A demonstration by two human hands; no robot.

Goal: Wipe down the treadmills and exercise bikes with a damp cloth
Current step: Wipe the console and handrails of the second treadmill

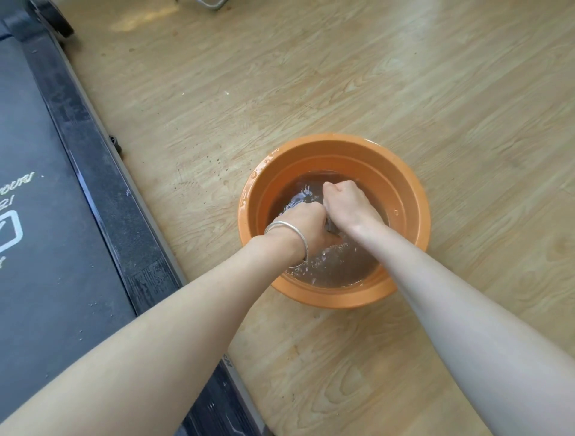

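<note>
An orange plastic basin point(407, 199) stands on the wooden floor, holding murky brownish water. Both my hands are down in it. My left hand point(306, 225), with a silver bangle on the wrist, is clenched round a dark cloth point(330, 226) that shows only as a small patch between the two fists. My right hand point(347, 202) grips the same cloth just beyond the left. Water ripples and splashes around the fists. Most of the cloth is hidden by my hands and the water.
A black treadmill point(46, 193) lies along the left side, its dusty side rail point(102, 174) running diagonally close to the basin. Light wood-pattern flooring point(342, 77) spreads to the right and beyond. A metal frame piece point(211, 3) shows at the top edge.
</note>
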